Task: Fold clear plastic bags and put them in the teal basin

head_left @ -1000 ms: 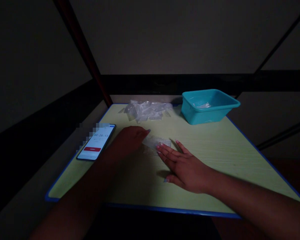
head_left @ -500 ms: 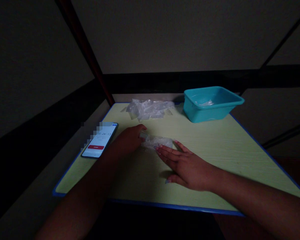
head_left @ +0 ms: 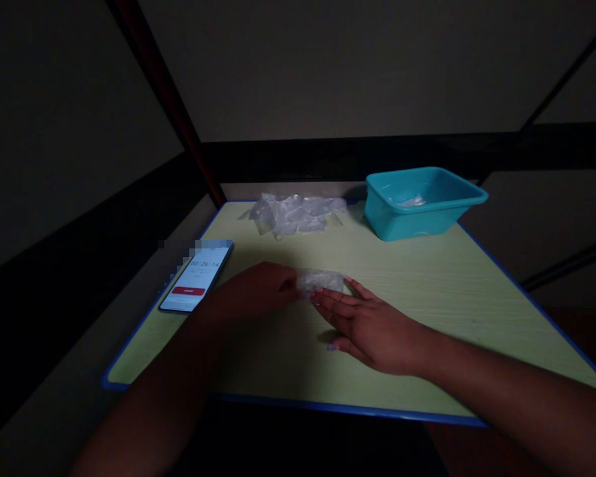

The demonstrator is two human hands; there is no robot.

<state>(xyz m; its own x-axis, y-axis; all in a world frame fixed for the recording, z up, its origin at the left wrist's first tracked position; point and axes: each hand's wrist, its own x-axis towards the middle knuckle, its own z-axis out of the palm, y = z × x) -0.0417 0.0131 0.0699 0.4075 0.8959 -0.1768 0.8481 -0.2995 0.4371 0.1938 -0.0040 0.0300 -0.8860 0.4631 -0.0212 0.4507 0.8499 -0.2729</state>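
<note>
A small clear plastic bag (head_left: pixel 322 278) lies flat on the table in front of me. My right hand (head_left: pixel 372 324) rests over its right part, palm down, with the fingers stretched out and the thumb apart. At the bag's left end is my left hand (head_left: pixel 265 285), blurred by motion, its fingers curled in and closed on that end. The left fingertips cover part of the bag, so its left edge is hidden.
Several clear plastic bags (head_left: pixel 291 215) lie in a loose pile at the back of the table (head_left: pixel 427 285). A turquoise basin (head_left: pixel 412 222) with some clear plastic inside stands at the back right. A phone (head_left: pixel 196 278) showing a running timer lies at the left.
My left hand has moved a little right, bringing the bag's left end over towards my right hand; less of the bag shows. My right hand has stayed nearly still.
</note>
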